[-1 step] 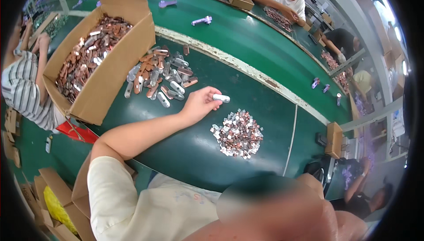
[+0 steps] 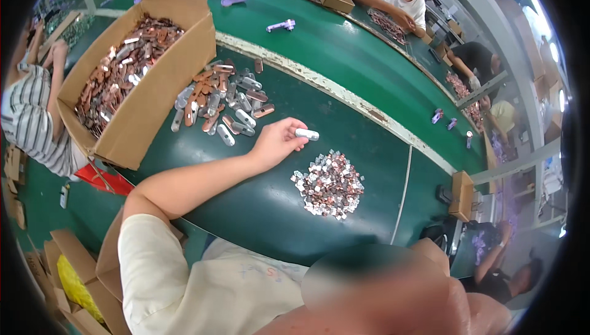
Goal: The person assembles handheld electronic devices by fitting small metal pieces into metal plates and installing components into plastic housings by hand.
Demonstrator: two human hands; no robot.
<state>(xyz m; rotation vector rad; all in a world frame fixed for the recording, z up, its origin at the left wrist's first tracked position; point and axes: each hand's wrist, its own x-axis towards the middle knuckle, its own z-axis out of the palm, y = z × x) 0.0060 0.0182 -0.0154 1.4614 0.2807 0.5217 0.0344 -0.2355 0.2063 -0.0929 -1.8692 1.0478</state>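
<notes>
My left hand point(image 2: 276, 143) is closed, thumb and fingers pinching one end of an elongated, round-ended silver metal piece point(image 2: 308, 134) above the green work table point(image 2: 239, 212). Left of that hand lies a loose pile of similar flat silver and copper-coloured pieces point(image 2: 216, 100), some showing small holes. On its other side sits a heap of much smaller silver and coppery bits point(image 2: 332, 184), close below the held piece. No right hand can be made out; bare skin and a large blurred patch fill the lower right.
An open cardboard box point(image 2: 157, 92) full of like metal pieces stands at the left. Beyond the table's worn pale edge point(image 2: 344, 98), a green belt point(image 2: 369, 83) carries purple parts point(image 2: 281, 25). Other people sit around. A small carton point(image 2: 461, 195) stands at the right.
The whole view has shifted very slightly. My left hand keeps the same pinch on the metal piece.
</notes>
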